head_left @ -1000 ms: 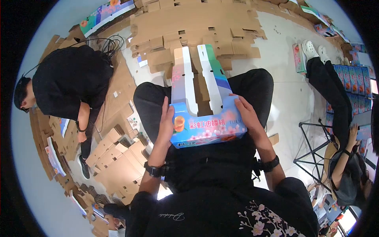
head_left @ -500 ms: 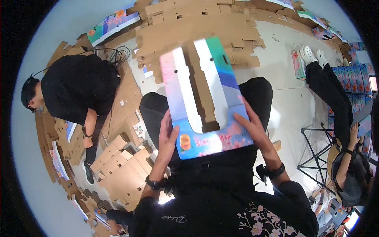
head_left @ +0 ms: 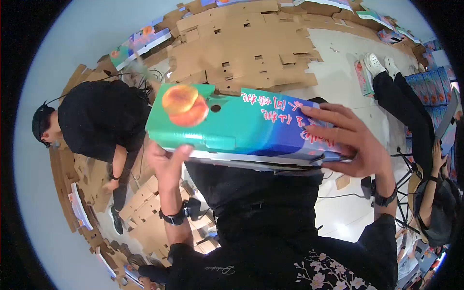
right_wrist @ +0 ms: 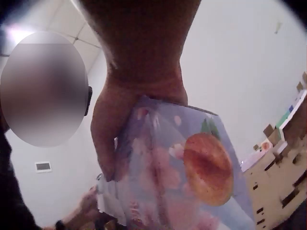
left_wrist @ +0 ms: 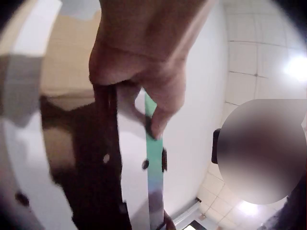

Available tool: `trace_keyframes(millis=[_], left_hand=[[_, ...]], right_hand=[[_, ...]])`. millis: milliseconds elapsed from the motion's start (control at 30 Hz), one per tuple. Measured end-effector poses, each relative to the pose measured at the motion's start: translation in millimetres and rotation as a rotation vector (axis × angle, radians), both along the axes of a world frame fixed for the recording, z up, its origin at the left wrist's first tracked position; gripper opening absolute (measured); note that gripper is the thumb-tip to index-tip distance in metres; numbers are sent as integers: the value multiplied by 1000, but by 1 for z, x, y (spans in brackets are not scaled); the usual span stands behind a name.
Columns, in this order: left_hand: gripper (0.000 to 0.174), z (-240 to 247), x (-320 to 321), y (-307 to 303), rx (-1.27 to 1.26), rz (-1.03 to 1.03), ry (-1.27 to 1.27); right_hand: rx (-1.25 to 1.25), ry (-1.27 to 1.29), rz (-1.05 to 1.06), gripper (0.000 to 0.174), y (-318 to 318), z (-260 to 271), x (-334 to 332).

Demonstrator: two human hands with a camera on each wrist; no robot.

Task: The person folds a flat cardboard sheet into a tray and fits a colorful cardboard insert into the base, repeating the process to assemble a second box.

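A printed cardboard peach box point(head_left: 251, 123) is held up in front of the body, its green-and-blue long side toward the head view. My left hand point(head_left: 169, 162) grips its left end, the thumb lying along the lower edge. At the other end my right hand point(head_left: 357, 142) holds the box with fingers spread over the blue printed face and thumb underneath. The left wrist view shows the left thumb over the green edge, beside white flaps point(left_wrist: 132, 167) with a gap between them. A pink floral end with a peach picture point(right_wrist: 208, 167) shows under the right hand in the right wrist view.
Flattened brown cardboard point(head_left: 241, 43) covers the floor ahead. A person in black point(head_left: 96, 121) bends over at the left, near cables. Stacked peach boxes point(head_left: 430, 87), a black metal stand point(head_left: 403, 164) and another person point(head_left: 437, 203) are at the right.
The box has been turned from its notched blue end and open white flaps to its long green side, and raised off the lap. My hands have moved apart to its two ends.
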State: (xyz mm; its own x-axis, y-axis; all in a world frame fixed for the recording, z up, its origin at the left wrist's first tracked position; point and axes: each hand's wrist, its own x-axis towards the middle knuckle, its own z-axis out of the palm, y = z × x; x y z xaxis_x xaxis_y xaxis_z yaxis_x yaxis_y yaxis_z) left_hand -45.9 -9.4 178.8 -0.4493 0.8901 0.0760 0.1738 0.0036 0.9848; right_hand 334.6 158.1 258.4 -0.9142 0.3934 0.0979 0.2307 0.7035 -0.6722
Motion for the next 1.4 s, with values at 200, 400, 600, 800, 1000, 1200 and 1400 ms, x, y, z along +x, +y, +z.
trace_keyframes(millis=[200,400,600,800,1000,1200,1400], left_hand=[[45,12,-10,10,-4,-297,-123],[49,40,25,51,15,228,-646],[51,41,35,66,407,-301,-1630],[45,4,30,79,309,-176,-1582],[45,-60,66,9,-355,77,-1643],[37,-100,63,-79,-565,-248,-1119],[62,-110,58,-119,-585,-72,528]], right_hand=[[276,-52,-130,80,30,-2,6],[479,200,-473,97,-31,-50,-53],[491,74,-504,88,-46,-56,-110],[557,191,-289,63,36,-68,-90],[164,-207,34,61,27,-126,-60],[85,-185,-67,69,-25,-178,-4],[-347,-444,-722,80,-74,-173,55]])
